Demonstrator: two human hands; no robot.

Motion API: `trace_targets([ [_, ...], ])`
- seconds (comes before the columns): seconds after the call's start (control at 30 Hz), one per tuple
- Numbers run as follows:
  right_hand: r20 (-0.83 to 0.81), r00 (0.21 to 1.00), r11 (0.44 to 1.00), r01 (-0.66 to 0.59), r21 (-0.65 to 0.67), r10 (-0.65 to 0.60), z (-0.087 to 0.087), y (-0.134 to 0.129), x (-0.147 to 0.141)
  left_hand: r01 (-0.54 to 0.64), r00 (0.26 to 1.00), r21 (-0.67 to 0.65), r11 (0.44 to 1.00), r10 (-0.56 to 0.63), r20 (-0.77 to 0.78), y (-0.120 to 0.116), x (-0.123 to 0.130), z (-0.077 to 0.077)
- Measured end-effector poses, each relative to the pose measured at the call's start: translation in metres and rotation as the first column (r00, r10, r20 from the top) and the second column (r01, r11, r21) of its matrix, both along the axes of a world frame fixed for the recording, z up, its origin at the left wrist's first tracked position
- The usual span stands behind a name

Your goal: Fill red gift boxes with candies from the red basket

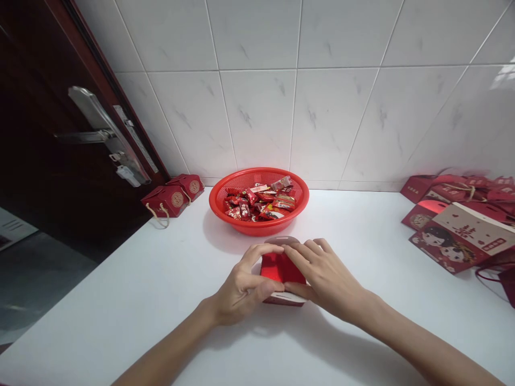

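Observation:
A small red cardboard gift box (283,269) stands on the white table between my two hands. Its upper side shows bright red, and a pale flap with a slit lies along its near edge. My left hand (244,285) grips the box from the left, thumb at the near flap and fingers at the far edge. From the right, my right hand (322,273) holds it the same way, its fingertips close to those of my left hand. Part of the box is hidden behind the fingers. Just beyond it sits a red plastic basket (257,228) with several wrapped candies (263,202).
Two folded red boxes (173,197) with cord handles stand at the table's far left. Several flat or partly folded red boxes (454,241) are piled at the right. A tiled wall (257,118) bounds the back, and a dark door (48,161) stands at the left.

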State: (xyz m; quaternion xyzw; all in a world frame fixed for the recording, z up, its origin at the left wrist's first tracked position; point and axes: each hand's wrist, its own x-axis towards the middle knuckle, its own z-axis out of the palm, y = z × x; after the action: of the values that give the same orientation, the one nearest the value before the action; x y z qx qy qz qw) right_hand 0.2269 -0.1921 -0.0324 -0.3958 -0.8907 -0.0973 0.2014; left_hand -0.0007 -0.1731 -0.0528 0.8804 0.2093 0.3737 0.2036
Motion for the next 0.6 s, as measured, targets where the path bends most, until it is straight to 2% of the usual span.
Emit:
trace_targets([
  [0.13,-0.029,0.999,0.999,-0.016,-0.046,0.014,0.0004,0.0005,-0.0004,-0.055,0.998,-0.049,0.997,0.054,-0.039,0.0006,-0.0018,0.0029],
  [0.2,-0.047,0.999,0.998,-0.027,-0.052,0.025,0.0001,0.0007,-0.0005,-0.047,0.996,-0.055,0.997,0.042,-0.081,0.0013,-0.0024,0.0045],
  [0.3,-0.049,0.998,0.997,-0.03,-0.066,0.026,0.0001,0.0014,-0.0004,-0.033,0.985,-0.034,0.999,0.027,-0.168,0.0018,-0.0026,0.0063],
  [0.43,-0.06,0.998,0.995,-0.034,-0.094,0.028,0.0029,0.0025,0.0007,-0.089,0.954,0.0,0.996,0.085,-0.286,0.0002,-0.002,0.0073],
  [0.6,-0.109,0.993,0.981,-0.061,-0.182,0.041,0.0088,0.0031,0.0032,-0.135,0.936,-0.015,0.991,0.123,-0.329,-0.0021,-0.0023,0.0099],
])
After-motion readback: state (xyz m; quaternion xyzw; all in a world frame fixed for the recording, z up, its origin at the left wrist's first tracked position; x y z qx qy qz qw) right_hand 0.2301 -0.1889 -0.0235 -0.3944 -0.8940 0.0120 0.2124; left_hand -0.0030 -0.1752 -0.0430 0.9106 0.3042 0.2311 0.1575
